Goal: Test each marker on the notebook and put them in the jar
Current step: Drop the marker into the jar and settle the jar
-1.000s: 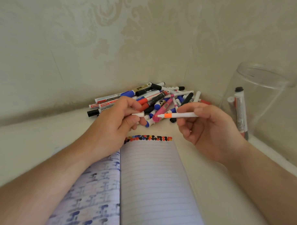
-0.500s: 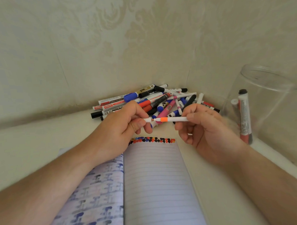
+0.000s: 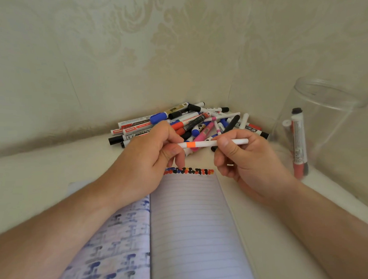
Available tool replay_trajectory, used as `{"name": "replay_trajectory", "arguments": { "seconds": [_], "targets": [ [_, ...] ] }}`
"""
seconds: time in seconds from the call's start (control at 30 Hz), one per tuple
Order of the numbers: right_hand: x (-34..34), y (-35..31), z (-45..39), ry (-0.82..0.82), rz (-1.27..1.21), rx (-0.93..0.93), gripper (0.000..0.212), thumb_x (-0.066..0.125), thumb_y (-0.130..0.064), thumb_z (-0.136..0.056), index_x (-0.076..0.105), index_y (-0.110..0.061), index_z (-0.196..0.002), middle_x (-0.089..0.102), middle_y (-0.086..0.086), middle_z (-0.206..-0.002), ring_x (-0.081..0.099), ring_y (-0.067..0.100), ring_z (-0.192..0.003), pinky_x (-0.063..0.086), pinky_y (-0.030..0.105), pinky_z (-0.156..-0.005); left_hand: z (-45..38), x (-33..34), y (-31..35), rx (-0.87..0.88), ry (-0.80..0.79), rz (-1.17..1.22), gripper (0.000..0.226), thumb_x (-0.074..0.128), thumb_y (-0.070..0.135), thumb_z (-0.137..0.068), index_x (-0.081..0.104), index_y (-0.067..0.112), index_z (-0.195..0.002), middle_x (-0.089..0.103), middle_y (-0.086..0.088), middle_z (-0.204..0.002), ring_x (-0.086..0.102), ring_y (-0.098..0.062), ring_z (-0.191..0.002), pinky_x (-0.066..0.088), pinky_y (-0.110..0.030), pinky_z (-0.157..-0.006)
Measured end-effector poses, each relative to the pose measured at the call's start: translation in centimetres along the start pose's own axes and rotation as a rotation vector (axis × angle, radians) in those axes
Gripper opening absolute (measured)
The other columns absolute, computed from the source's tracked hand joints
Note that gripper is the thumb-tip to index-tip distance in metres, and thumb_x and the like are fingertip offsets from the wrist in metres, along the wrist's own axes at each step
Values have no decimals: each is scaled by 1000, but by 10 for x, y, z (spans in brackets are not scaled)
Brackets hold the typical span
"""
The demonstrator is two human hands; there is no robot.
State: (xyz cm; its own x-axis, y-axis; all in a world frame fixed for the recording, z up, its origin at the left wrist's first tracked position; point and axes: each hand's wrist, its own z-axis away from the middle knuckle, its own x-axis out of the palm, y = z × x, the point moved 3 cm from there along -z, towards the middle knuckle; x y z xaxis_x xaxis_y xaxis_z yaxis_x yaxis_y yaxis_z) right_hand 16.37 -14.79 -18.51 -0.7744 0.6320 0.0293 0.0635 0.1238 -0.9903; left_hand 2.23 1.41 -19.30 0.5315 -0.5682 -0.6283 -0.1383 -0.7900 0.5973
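Jar [image 3: 332, 121] holds two upright markers [image 3: 298, 143]; both hands [image 3: 248, 158] pinch the orange-banded marker [image 3: 212, 143].

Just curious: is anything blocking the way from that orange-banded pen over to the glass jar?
Nothing visible does. The orange-banded marker is held in both hands above the notebook; the jar stands open-topped to its right, with only bare surface between.

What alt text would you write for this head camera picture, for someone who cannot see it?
Two hands hold a white marker with an orange band level above an open lined notebook: left hand at its cap end, right hand gripping the barrel. Behind lies a marker pile; a clear jar at right holds a few.
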Motion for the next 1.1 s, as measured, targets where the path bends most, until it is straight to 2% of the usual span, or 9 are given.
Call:
{"name": "replay_trajectory", "arguments": {
  "seconds": [0.13, 0.3, 0.43, 0.53, 0.67, 0.8, 0.93, 1.03, 1.1],
  "targets": [
    [3, -6, 4, 8, 6, -36, 18, 64, -36, -88, 70, -30, -72, 65, 7, -63, 53, 19, -53, 39, 33, -55, 0, -1, 2, 50, 9, -114, 9, 42, 29, -107, 48, 35, -105, 70, 25, -91, 61, -15, -76, 45, -24, -64],
    [-1, -42, 21, 47, 182, -357, 11, 70, -16, -94, 69, -23, -87, 71, -2, -75, 63, 14, -64, 50, 25, -55, -2, 6, -7, 99, 104, -311, 22, 46, 50, -104, 55, 34, -117, 54, 19, -104, 50, -11, -97, 41, -31, -83],
    [-50, -101, 42, 314, 256, -582, 23, 59, -6, -103, 54, -26, -94, 71, -2, -97, 71, 18, -76, 57, 28, -66, -5, 12, -13, 5, 171, -412, 29, 60, 42, -95, 57, 29, -121, 51, 11, -117, 45, -15, -112, 40, -36, -94],
    [-94, -137, 53, 520, 342, -679, 30, 64, -9, -97, 44, -30, -102, 70, 12, -93, 69, 22, -67, 55, 36, -65, -12, 19, -1, 4, 180, -494, 34, 66, 43, -90, 61, 26, -119, 58, 7, -114, 47, -18, -107, 38, -35, -90],
    [-127, -134, 52, 663, 491, -601, 45, 68, -12, -94, 36, -42, -106, 74, 0, -89, 70, 26, -70, 59, 48, -75, -29, 46, 19, -60, 79, -507, 44, 65, 51, -88, 58, 31, -127, 51, 12, -113, 39, -11, -106, 42, -36, -94],
    [-136, -124, 46, 690, 539, -593, 37, 65, -17, -98, 40, -43, -108, 74, -4, -91, 71, 19, -79, 57, 42, -81, -37, 61, 21, -112, 22, -625, 52, 58, 57, -91, 55, 41, -141, 46, 10, -115, 37, -11, -106, 44, -36, -94],
    [-141, -116, 31, 538, 993, -500, 9, 52, -26, -105, 56, -35, -104, 70, -6, -84, 64, 19, -80, 52, 40, -73, -37, 59, 11, -172, 45, -655, 42, 55, 47, -99, 57, 42, -141, 53, 7, -116, 44, -16, -104, 41, -35, -86],
    [-141, -113, 26, 409, 1188, -442, 24, 42, -32, -108, 66, -28, -104, 68, -9, -75, 61, 28, -82, 44, 36, -68, -39, 57, 8, -189, 50, -618, 36, 54, 42, -101, 60, 41, -136, 62, 7, -116, 51, -18, -104, 44, -36, -86],
    [-141, -117, 25, 383, 1194, -424, 32, 42, -37, -109, 70, -22, -103, 71, 0, -82, 63, 31, -87, 51, 41, -75, -39, 55, 10, -164, 89, -569, 27, 57, 37, -101, 65, 37, -127, 64, 8, -107, 56, -17, -98, 47, -38, -83]
  ]
}}
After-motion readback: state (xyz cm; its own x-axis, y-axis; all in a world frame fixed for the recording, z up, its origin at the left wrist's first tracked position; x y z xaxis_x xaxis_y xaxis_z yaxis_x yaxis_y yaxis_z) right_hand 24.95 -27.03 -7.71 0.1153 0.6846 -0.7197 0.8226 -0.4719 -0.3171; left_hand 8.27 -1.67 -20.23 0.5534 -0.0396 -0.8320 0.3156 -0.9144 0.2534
